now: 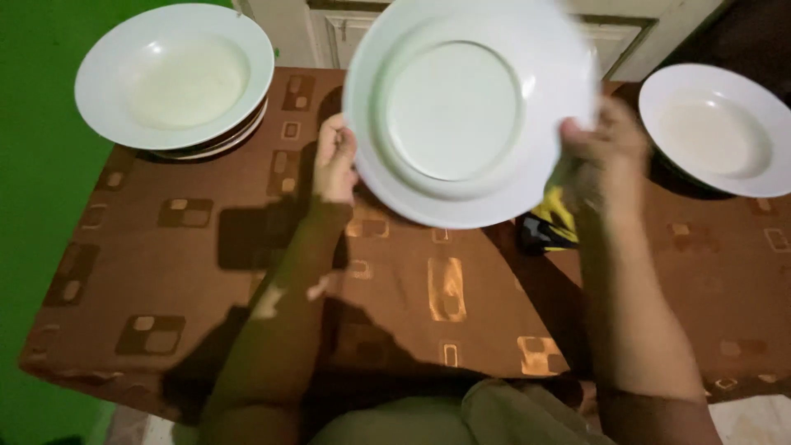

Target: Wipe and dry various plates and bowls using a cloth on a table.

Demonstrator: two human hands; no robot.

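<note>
I see the brown patterned surface lying mostly bare toward its near edge, with a stack of plates at the far left corner and a single plate far right. Above the middle I hold a white plate, underside toward me, tilted. My left hand has its fingers closed on the left rim, my right hand grips the right rim, blurred.

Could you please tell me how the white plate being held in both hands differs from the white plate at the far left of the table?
The held plate is up off the table, gripped at its rim by the left hand and right hand; the left plate rests on a stack. The held plate is tilted, showing its underside and foot ring; the left plate lies flat, hollow up. The held plate looks larger, being nearer the camera. Both are round, white and deep with wide rims.
</note>
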